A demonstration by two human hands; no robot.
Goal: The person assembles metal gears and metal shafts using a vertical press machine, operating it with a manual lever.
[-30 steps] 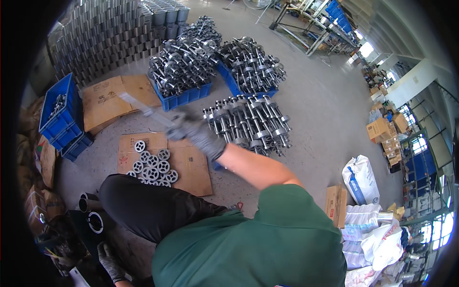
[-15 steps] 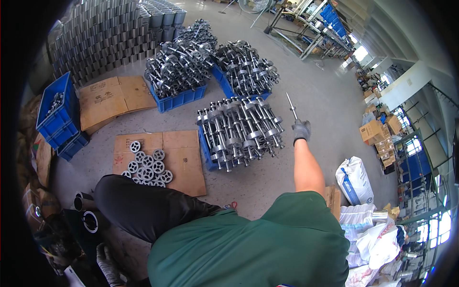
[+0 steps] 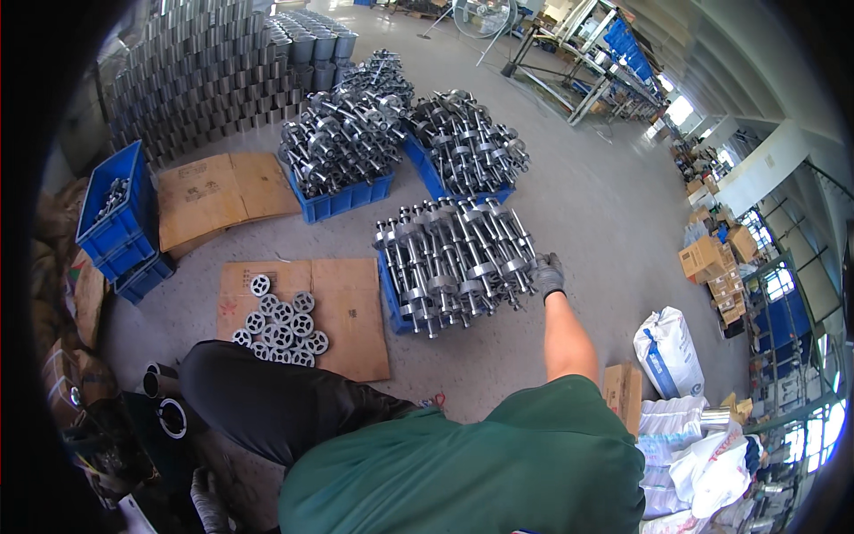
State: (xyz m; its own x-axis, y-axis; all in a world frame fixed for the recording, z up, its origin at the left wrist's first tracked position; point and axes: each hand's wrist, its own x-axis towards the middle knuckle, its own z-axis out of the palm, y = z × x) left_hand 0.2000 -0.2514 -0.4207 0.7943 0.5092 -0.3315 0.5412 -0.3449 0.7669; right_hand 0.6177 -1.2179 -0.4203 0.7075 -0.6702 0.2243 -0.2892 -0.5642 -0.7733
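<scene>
My right hand (image 3: 551, 273), in a grey glove, reaches to the right end of a nearby stack of metal shafts with discs (image 3: 454, 258). Its fingers are closed round the lower end of a steel shaft (image 3: 523, 230), which lies against the stack's right side. A blue crate (image 3: 392, 294) under the stack is mostly hidden by it. Down at the lower left, my gloved left hand (image 3: 209, 503) hangs beside my leg, close to dark equipment; its fingers are too dim and partly cut off to read.
Spoked metal wheels (image 3: 282, 335) lie on flattened cardboard (image 3: 351, 311). Behind stand more blue crates heaped with shafts (image 3: 342, 142) and stacked metal cylinders (image 3: 200, 84). Blue bins (image 3: 116, 214) are at left. A white sack (image 3: 669, 351) and plastic-wrapped goods (image 3: 667, 427) stand at right.
My right hand has moved left and nearer, bringing the shaft from free air beside the stack to the stack's right end. My left hand has dropped slightly lower.
</scene>
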